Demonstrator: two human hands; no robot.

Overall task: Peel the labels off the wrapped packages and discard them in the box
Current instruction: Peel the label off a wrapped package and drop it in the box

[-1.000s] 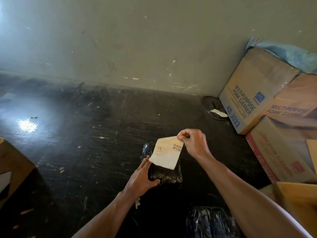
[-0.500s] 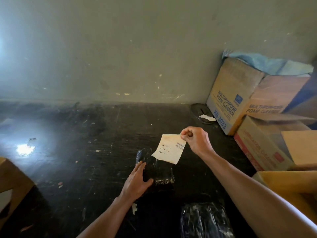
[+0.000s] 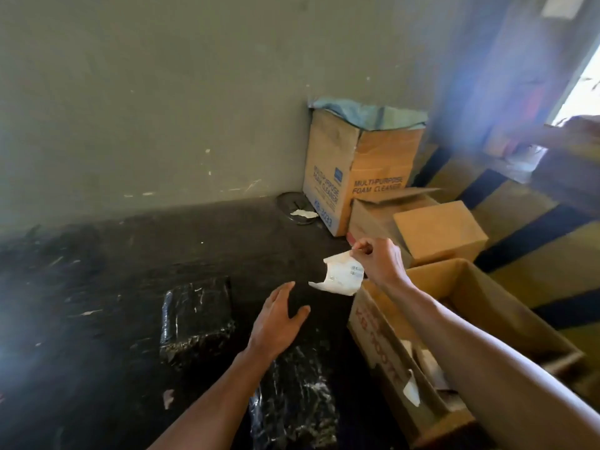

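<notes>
My right hand (image 3: pixel 380 259) pinches a curled white label (image 3: pixel 341 276) and holds it in the air just left of an open cardboard box (image 3: pixel 506 306) at the right. Paper scraps lie inside that box. My left hand (image 3: pixel 276 319) hovers open, fingers spread, above the dark floor, touching nothing. A black plastic-wrapped package (image 3: pixel 198 316) lies flat on the floor to its left. A second wrapped package (image 3: pixel 295 397) lies nearer to me, partly under my left forearm.
A tall "Multi-purpose foam cleaner" carton (image 3: pixel 357 170) with a blue bag stands against the wall. Two more cartons (image 3: pixel 435 232) sit in front of it. A round drain cover (image 3: pixel 297 212) with a paper scrap lies by the wall. Yellow-and-black striped floor runs at right.
My right hand carried the peeled label to the right, toward the open box. My left hand let go of the package and lifted off it. The view swung right.
</notes>
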